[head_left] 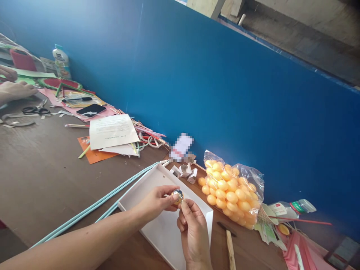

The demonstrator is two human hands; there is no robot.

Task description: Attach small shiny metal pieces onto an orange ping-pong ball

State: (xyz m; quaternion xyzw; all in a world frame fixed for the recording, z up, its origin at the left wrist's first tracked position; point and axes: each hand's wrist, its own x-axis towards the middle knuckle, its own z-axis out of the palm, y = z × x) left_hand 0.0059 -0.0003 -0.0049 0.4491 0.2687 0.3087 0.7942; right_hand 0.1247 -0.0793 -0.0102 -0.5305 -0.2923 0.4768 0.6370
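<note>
While both our hands meet above the white tray (163, 229), we hold the small ball (177, 195) between them: our left hand (156, 204) pinches it from the left with thumb and fingertips, and our right hand (194, 234) comes up from below with thumb and forefinger closed on its lower right side. The ball hangs just over the tray's far half, not touching it, and its facing side looks shiny and speckled, with orange showing at the edge. We judge it light and hollow, like the ones in the clear bag of orange balls (233, 195) lying near on the table (42, 168), so it should be smooth, quick to roll or slip, and liable to dent under a hard squeeze; we would take it across its widest part, pads on opposite sides, with gentle pressure. A wooden-handled tool (230, 249) lies just right of the tray, pale blue strips (112, 198) run off to its left, and far to the left another person's hand (17, 91) rests near scissors (35, 110)
</note>
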